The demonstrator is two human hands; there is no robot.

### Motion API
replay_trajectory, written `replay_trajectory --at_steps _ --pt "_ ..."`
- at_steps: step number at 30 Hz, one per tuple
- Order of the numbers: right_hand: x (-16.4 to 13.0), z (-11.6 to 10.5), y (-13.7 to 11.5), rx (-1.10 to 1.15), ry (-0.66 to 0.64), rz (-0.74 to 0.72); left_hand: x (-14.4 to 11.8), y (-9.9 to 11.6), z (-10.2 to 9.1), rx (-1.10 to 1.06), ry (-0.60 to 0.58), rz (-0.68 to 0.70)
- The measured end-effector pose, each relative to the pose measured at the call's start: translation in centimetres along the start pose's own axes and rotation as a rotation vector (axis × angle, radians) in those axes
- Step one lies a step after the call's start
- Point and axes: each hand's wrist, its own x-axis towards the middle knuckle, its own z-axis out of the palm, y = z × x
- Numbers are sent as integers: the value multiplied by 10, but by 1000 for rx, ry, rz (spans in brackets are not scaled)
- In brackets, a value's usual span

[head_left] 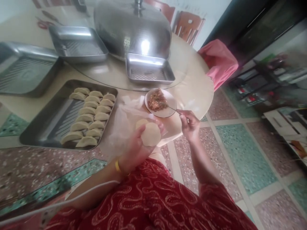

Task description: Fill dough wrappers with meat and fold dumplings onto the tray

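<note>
My left hand (135,148) holds a round flat dough wrapper (151,134) in its palm, just in front of the table edge. My right hand (190,124) grips the handle of a thin spoon (173,109) whose tip reaches into a small plate (168,111) of brown minced filling (157,100). A steel tray (48,127) to the left carries several folded dumplings (90,118) in two rows. A clear plastic bag (122,121) lies between tray and plate, with another pale wrapper (140,123) on it.
A large steel dome lid (131,28) stands at the table's middle on a glass turntable. Three empty steel trays (150,70), (76,43), (21,70) lie around it. A pink cloth (219,62) hangs on a chair at right. Tiled floor lies to the right.
</note>
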Motion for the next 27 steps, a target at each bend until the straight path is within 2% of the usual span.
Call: replay_trajectory --at_steps 9,12,15,19,22,27 --pt "7 16 1 57 -65 -98 -2 -5 8 49 91 22" --pt "6 15 3 17 -116 -87 -1 -5 6 54 85 1" --pt "4 14 8 4 -150 -138 -1 -5 6 50 85 4" --pt "1 12 11 43 -178 -221 -2 -5 9 43 126 11" --pt "0 4 9 58 -202 -225 -3 -5 11 44 153 1" --pt "9 1 0 40 -172 -279 -3 -7 10 46 157 -6"
